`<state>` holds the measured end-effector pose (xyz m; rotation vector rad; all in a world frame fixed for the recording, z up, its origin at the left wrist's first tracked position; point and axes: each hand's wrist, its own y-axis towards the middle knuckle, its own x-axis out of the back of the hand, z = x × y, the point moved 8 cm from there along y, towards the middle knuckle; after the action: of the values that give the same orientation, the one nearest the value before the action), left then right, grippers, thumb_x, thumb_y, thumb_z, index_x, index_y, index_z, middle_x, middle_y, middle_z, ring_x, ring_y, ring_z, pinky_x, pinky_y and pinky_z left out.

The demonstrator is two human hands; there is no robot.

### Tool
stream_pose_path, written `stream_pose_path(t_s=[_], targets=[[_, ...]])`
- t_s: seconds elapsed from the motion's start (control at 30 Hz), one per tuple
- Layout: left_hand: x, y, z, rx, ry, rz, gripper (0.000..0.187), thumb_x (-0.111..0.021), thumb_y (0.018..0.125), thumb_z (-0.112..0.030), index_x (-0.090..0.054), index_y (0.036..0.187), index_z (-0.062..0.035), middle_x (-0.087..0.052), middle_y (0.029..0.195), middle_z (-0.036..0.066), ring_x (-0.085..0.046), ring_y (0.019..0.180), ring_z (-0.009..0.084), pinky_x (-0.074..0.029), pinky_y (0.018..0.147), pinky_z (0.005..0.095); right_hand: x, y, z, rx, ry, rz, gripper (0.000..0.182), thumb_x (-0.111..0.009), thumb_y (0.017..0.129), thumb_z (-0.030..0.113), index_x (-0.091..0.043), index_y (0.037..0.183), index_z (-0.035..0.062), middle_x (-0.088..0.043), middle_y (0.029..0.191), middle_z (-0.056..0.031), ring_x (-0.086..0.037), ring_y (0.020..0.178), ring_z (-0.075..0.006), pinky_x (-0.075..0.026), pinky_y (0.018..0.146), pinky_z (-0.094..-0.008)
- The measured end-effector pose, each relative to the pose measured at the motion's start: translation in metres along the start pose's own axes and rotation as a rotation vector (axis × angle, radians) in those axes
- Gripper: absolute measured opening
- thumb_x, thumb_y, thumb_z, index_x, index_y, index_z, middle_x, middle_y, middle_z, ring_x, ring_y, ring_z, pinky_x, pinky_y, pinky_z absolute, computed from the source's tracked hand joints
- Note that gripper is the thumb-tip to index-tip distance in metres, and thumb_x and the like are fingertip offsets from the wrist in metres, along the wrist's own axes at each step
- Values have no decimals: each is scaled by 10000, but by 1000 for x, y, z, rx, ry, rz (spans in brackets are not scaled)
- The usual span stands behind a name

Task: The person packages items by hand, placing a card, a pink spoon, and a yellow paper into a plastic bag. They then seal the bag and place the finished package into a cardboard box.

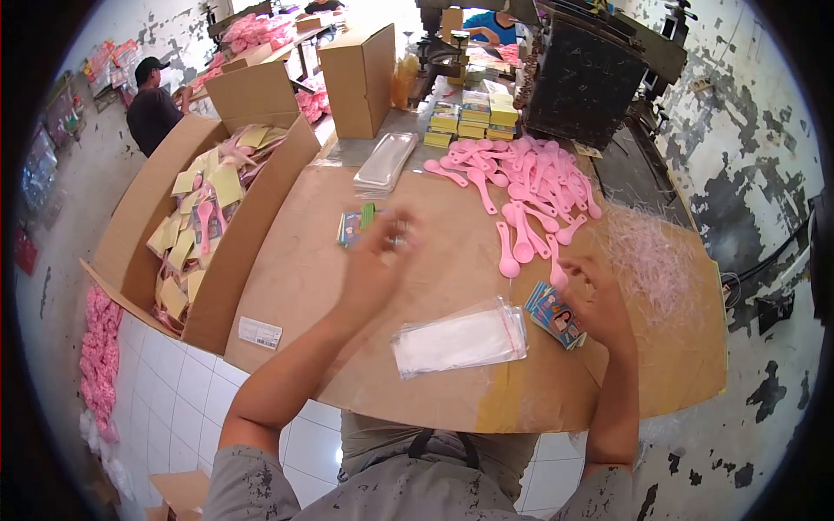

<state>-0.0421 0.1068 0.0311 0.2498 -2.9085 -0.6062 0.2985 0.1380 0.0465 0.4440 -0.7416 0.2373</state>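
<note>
My left hand (384,247) is smeared by motion over a small pile of printed cards (350,227) with a green piece (367,214) on top. Whether its fingers hold anything cannot be made out. On the right, my right hand (601,304) hovers with fingers bent and apart beside a fanned stack of picture cards (556,319), partly covering it. The bowl of a pink measuring spoon (557,276) lies close to its fingertips. Between my forearms rests a stack of clear plastic sleeves (460,340). A heap of pink spoons (530,178) spreads behind.
At left stands an open carton (252,227) full of packed spoons and cards. More clear bags (385,163) and card stacks (473,115) sit at the back, near a black machine (584,82). Shredded strands (651,260) lie right. A person (155,108) stands beyond.
</note>
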Motion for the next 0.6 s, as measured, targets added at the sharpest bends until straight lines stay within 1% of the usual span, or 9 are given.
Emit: stream_pose_path(t_s=[0.03,0.1,0.17,0.2,0.27,0.3,0.4,0.47,0.6], targets=[[-20,-9,0,28,174,162,425,-731,935,-167,-659,1338,-52,-676,1195,95,-662,1048,212,-513,914,354,5,-3,-5,-24,-68,17,380,-775,893,179,-697,1229,20,-689,1071,-117,-655,1031,-223,-517,926,-404],[-48,-27,-3,-64,429,313,438,-818,866,-188,-698,1272,-73,-658,1095,94,-653,969,218,-513,864,349,6,-4,-16,-46,-163,113,391,-796,872,174,-703,1215,13,-675,1047,-119,-654,1009,-225,-524,906,-410],[-64,-41,1,-225,589,362,417,-830,858,-197,-711,1234,-64,-636,1040,95,-635,908,225,-518,824,349,-2,-9,-28,-48,-217,273,389,-813,852,137,-707,1205,12,-666,1038,-111,-657,975,-203,-539,863,-394],[-71,-45,2,-308,666,387,407,-837,854,-202,-717,1216,-59,-625,1013,95,-625,877,229,-521,805,350,-2,-10,-32,-138,-111,264,393,-817,840,109,-707,1205,14,-675,1028,-104,-658,950,-189,-541,835,-378],[-73,-46,9,-289,612,430,373,-846,850,-216,-729,1166,-55,-627,989,91,-622,854,236,-528,782,367,-5,-10,-36,-316,100,241,407,-824,817,53,-708,1205,17,-694,1007,-92,-660,900,-159,-545,780,-346],[-74,-47,10,-280,584,452,358,-851,848,-223,-735,1141,-53,-628,976,89,-620,842,240,-532,771,376,-3,-9,-36,-315,105,206,406,-821,813,32,-708,1202,15,-702,986,-86,-658,883,-148,-543,765,-332],[-69,-42,24,18,395,428,297,-839,860,-223,-745,1079,-46,-628,934,89,-628,844,254,-535,759,382,3,-7,-45,-338,149,126,404,-813,803,-11,-707,1192,7,-723,931,-72,-655,846,-131,-539,742,-309],[-73,-43,13,-44,465,419,273,-832,867,-208,-741,1067,-45,-634,924,89,-627,835,252,-533,763,377,3,-9,-54,-390,223,109,399,-811,802,-12,-705,1187,-2,-735,908,-69,-656,841,-141,-537,757,-314],[-77,-47,15,-193,557,425,292,-837,865,-200,-738,1094,-49,-641,935,90,-622,832,225,-531,749,353,6,-6,-48,-217,35,82,378,-784,857,36,-708,1227,54,-750,1002,-86,-684,894,-195,-548,819,-347]])
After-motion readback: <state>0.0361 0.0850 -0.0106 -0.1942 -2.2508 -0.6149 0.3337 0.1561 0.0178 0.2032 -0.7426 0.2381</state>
